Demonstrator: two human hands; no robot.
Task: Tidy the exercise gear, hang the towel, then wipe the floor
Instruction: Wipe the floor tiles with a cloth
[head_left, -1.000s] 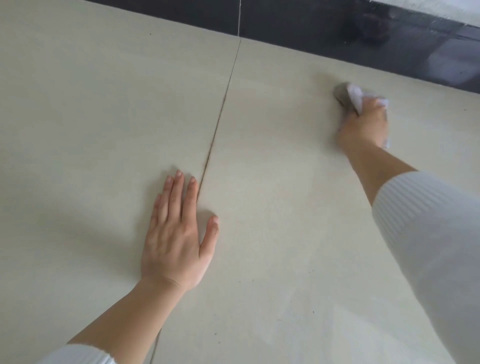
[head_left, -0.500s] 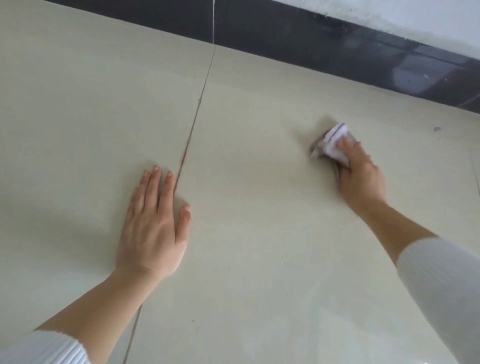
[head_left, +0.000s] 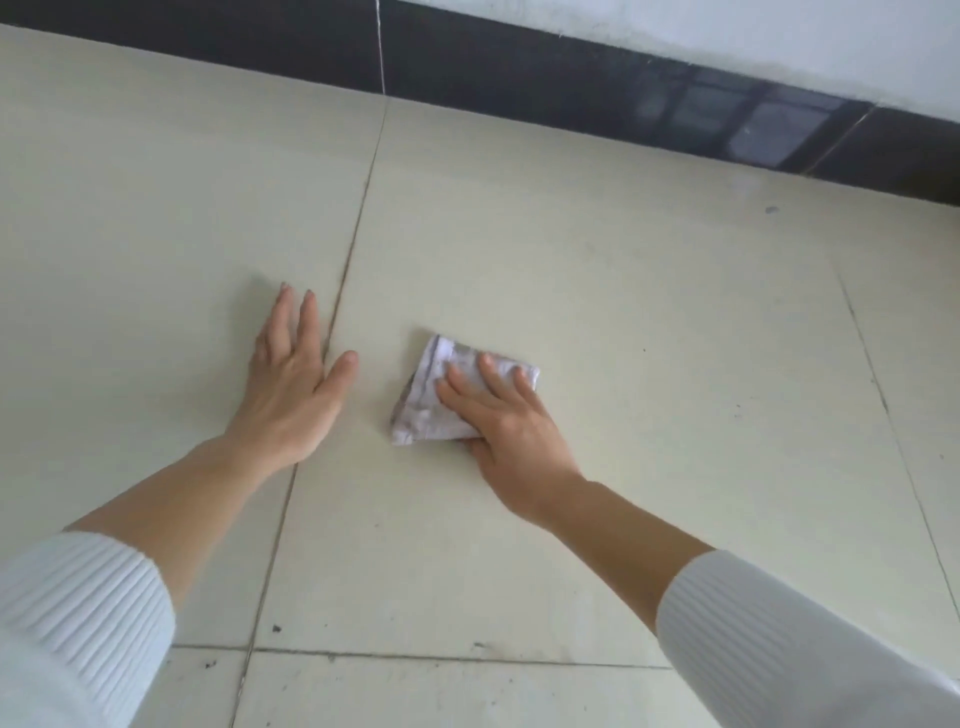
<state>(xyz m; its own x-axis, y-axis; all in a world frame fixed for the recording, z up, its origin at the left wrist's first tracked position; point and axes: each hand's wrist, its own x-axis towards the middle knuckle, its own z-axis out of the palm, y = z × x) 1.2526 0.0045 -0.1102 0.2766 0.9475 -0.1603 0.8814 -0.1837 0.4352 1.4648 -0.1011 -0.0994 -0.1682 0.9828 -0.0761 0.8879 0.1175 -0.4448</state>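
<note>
A small folded whitish cloth (head_left: 428, 402) lies on the pale tiled floor (head_left: 649, 322) near the middle of the view. My right hand (head_left: 511, 434) presses flat on the cloth's right half with straight, spread fingers, and the thumb sits at the cloth's near edge. My left hand (head_left: 291, 395) rests flat on the floor just left of the cloth, fingers straight, beside a grout line (head_left: 358, 223). Both arms wear white ribbed sleeves. No exercise gear or hanging towel is in view.
A dark glossy skirting (head_left: 519, 67) runs along the far edge under a white wall. Small dark specks lie on the tiles at the far right (head_left: 771, 210) and near the front grout joint (head_left: 276, 629).
My right hand has dragged the cloth from the far right by the skirting back toward me and leftward, close to my left hand. Its fingers now lie flat on the cloth. The view tilted down.
</note>
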